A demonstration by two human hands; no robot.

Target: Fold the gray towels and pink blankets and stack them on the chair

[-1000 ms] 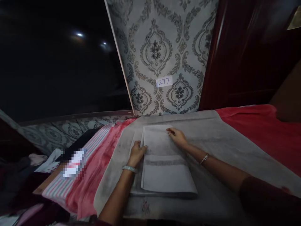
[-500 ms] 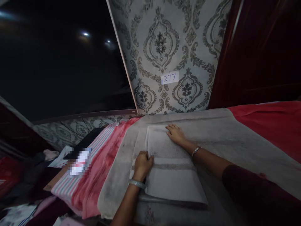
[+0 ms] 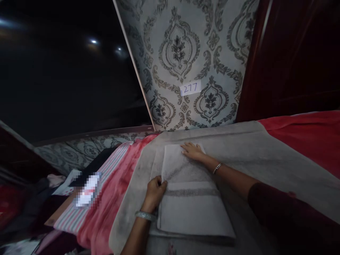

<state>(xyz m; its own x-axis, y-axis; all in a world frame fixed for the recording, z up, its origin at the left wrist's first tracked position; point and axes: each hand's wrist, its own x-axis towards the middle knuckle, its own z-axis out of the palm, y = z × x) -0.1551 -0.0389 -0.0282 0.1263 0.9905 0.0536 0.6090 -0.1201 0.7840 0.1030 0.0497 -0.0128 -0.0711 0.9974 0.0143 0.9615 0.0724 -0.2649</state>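
A light grey folded towel [image 3: 193, 212] with a darker band lies on a grey blanket [image 3: 247, 152]. At the towel's left edge, my left hand [image 3: 156, 191] has its fingers curled, pinching the border between thumb and forefinger. My right hand [image 3: 192, 151] rests flat near the far edge of the towel, fingers spread on its surface. A crease runs slantwise across the upper half of the cloth. The layers under the top one are mostly hidden.
Left of the blanket lie a pink-red cloth [image 3: 106, 198] and a striped cloth [image 3: 66, 221]. More clothes are heaped at the lower left. A large dark screen [image 3: 69, 81] stands at the back left, and red fabric [image 3: 305, 141] is at the right.
My right hand has slid slightly left along the towel's far end. My left hand has shifted left with the towel's edge, and a slanting crease shows now.
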